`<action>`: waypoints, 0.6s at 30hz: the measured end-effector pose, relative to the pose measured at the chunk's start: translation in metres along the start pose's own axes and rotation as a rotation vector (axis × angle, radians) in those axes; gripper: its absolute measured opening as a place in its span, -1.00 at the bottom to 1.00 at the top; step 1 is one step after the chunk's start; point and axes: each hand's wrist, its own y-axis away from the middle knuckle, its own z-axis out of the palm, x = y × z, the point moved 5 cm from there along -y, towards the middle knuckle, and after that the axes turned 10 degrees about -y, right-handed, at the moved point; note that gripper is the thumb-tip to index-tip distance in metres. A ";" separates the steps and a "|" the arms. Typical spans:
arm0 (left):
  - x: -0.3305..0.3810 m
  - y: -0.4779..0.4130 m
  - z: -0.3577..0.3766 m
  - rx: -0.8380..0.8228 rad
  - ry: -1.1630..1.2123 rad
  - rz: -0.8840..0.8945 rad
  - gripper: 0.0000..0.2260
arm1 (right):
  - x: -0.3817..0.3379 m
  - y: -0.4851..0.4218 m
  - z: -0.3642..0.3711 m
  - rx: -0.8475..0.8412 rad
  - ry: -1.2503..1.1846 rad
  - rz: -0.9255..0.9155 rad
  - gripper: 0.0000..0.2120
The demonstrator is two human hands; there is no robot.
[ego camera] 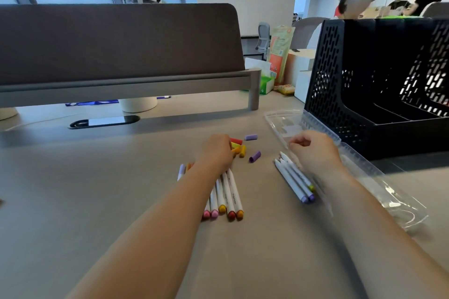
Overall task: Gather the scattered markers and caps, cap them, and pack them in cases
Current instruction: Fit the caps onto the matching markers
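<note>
Grey desk [97,201] surface fills the lower frame, with both bare forearms reaching up from the bottom edge.

Left hand [216,150], centre of frame: fingers curled down over a small heap of loose caps [239,147] in red, yellow and orange. Fingertips touch the heap; whether a cap is actually pinched cannot be told. Two purple caps lie apart from the heap: one pale purple cap [251,137] above and to the right, one darker purple cap [254,156] just right of the heap.

Under and beside the left wrist lies a group of white markers [226,198], roughly parallel, coloured ends toward the bottom of the frame: pink, pink, yellow, red, orange. Another marker with a pale purple end [181,172] shows to the left of the wrist, with orange ends beside it partly hidden by the arm.

Right hand [313,150], right of centre: fingers loosely curled toward the palm, thumb against the forefinger. Nothing identifiable shows in the grip; the hand is slightly blurred. Just left of this wrist lies a second bundle of white markers [294,181], white tips pointing to the upper left, purple and yellow-green ends to the lower right.

Clear plastic case [379,177], lying open, runs from behind the right hand toward the lower right of the frame. No marker is seen inside it.

Black perforated file rack [340,68] stands at upper right. Brown desk divider [121,43] spans the upper left.
</note>
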 end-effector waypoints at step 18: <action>-0.053 0.088 -0.055 0.195 0.656 -0.012 -0.85 | -0.016 0.037 0.010 -0.246 0.134 -0.028 -0.94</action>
